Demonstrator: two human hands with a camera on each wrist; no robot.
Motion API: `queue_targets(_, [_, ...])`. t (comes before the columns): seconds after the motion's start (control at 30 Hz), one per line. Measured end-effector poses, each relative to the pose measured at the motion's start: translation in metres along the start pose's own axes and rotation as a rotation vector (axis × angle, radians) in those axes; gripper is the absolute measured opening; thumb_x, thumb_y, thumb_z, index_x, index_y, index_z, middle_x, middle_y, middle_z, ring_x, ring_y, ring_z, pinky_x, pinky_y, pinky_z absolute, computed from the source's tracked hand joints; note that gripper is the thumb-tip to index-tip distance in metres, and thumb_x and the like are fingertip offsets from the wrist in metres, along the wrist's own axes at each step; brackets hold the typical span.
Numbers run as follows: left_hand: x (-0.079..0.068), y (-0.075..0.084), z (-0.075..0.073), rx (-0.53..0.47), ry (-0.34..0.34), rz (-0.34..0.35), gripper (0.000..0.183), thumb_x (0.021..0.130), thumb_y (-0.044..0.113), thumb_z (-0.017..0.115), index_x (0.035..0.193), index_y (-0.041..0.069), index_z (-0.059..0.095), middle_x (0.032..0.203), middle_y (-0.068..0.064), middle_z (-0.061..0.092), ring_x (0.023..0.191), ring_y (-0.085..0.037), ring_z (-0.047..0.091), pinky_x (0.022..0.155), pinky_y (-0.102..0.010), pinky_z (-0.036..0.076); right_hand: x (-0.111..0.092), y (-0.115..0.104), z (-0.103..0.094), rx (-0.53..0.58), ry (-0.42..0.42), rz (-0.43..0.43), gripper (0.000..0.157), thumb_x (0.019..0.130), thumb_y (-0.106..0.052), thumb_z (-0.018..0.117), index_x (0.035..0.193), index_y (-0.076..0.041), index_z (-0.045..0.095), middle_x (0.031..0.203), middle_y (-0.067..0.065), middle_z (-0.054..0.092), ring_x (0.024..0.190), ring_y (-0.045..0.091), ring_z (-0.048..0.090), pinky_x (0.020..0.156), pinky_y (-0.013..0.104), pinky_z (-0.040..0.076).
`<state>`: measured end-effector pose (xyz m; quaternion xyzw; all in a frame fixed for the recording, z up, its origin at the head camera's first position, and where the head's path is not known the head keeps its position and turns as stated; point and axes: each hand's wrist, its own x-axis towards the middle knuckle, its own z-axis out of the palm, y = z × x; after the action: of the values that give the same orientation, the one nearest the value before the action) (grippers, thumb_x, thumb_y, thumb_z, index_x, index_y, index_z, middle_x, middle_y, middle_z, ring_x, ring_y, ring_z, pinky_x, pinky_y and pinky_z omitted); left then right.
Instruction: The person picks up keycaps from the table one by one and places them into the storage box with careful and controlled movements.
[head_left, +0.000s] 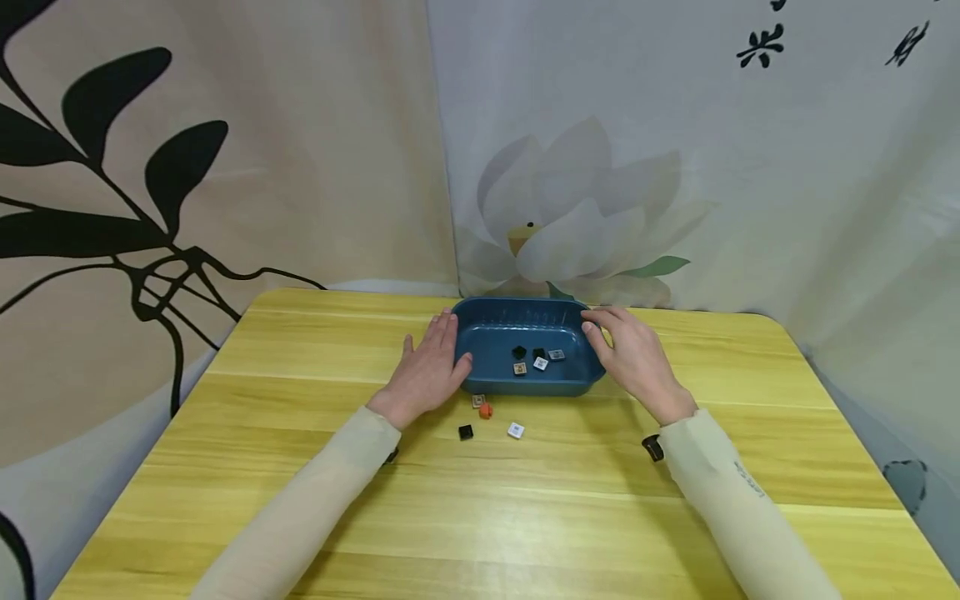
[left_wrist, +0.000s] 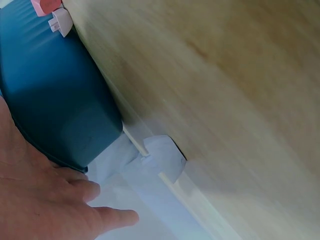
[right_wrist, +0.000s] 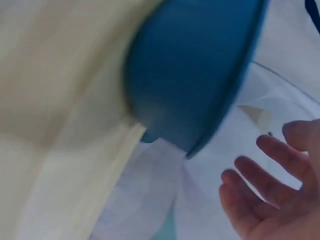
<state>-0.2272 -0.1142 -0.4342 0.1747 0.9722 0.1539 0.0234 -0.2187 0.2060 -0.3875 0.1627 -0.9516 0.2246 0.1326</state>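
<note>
A blue rectangular basin [head_left: 525,388] stands at the table's far edge, with several small black, white and tan keycaps [head_left: 540,363] on its floor. Along its left rim lies my left hand [head_left: 426,373], fingers straight and touching the rim; the left wrist view shows this hand [left_wrist: 50,200] beside the basin's outer wall [left_wrist: 65,95]. My right hand [head_left: 633,354] is at the right rim, fingers loosely bent. In the right wrist view its fingers [right_wrist: 265,185] are spread apart from the basin [right_wrist: 190,65] and hold nothing.
In front of the basin lie an orange keycap [head_left: 486,411], a tan one [head_left: 478,401], a black one [head_left: 466,432] and a white one [head_left: 516,430]. The wooden table [head_left: 480,517] ends just behind the basin, at a printed curtain [head_left: 360,167].
</note>
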Motion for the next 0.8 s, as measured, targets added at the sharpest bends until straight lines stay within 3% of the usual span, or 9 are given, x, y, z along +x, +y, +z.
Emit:
queue_targets(0.17, [-0.001,-0.002,0.000,0.004,0.005,-0.007,0.076,0.110,0.044,0.039,0.164,-0.002,0.012,0.173,-0.015,0.004,0.159,-0.033,0.009,0.119,-0.071,0.013,-0.003,0.013,0.006,0.019,-0.082,0.068,0.047,0.112,-0.029,0.046,0.150,-0.002,0.053,0.153,0.027,0.048,0.139,0.047,0.047,0.109,0.065,0.039])
queue_targets(0.3, [-0.001,-0.004,-0.001,0.006,-0.013,-0.012,0.079,0.110,0.049,0.037,0.164,-0.001,0.010,0.173,-0.015,0.003,0.159,-0.033,0.007,0.119,-0.070,0.012,-0.001,0.020,0.013,0.028,-0.165,0.129,0.057,0.113,-0.034,0.039,0.158,0.002,0.037,0.160,0.027,0.039,0.145,0.047,0.039,0.114,0.063,0.033])
queue_targets(0.47, [0.000,-0.004,-0.006,-0.030,-0.046,-0.009,0.087,0.107,0.061,0.032,0.165,0.001,0.009,0.173,-0.014,0.002,0.159,-0.032,0.006,0.120,-0.069,0.010,-0.001,0.028,0.019,0.014,-0.231,0.180,0.066,0.114,-0.038,0.034,0.162,0.005,0.022,0.164,0.027,0.030,0.145,0.048,0.039,0.115,0.061,0.033])
queue_targets(0.8, [0.001,-0.010,-0.019,-0.172,-0.133,0.043,0.090,0.104,0.072,0.024,0.167,0.012,0.004,0.174,-0.007,0.000,0.159,-0.029,0.002,0.121,-0.067,0.010,-0.004,0.032,0.023,-0.030,-0.274,0.165,0.064,0.115,-0.035,0.031,0.162,0.005,0.019,0.162,0.029,0.032,0.143,0.048,0.041,0.113,0.061,0.036])
